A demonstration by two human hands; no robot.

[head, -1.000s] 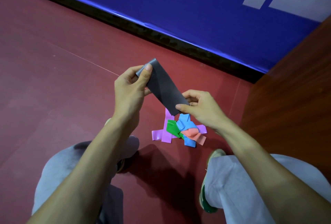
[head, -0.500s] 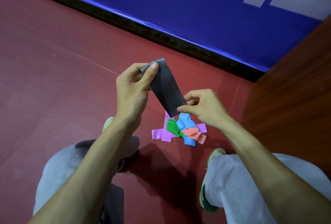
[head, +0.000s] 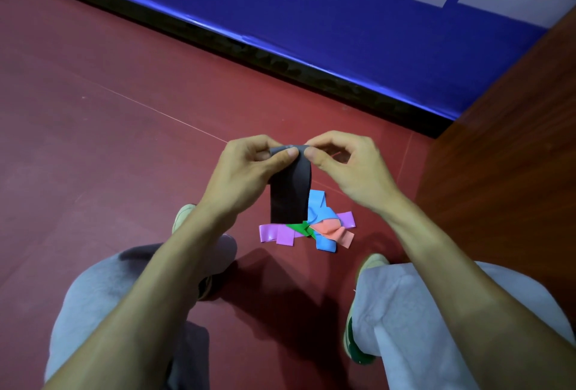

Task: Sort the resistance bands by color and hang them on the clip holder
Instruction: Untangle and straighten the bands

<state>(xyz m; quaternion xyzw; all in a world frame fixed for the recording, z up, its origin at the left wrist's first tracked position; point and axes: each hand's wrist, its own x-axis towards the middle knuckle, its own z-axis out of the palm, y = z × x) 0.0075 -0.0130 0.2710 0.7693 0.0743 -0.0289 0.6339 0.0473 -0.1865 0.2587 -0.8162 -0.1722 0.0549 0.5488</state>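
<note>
Sorting seemed barely begun: left hand [head: 246, 171] and right hand [head: 352, 168] each pinched their grip on the top of a dark grey flat rubber band [head: 288, 199], above a mixed-colour heap of bands [head: 324, 229] on the red floor [head: 124, 146], no clip holder showing.

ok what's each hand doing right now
Left hand: pinching the top of the grey band.
Right hand: pinching the same top edge.
</note>
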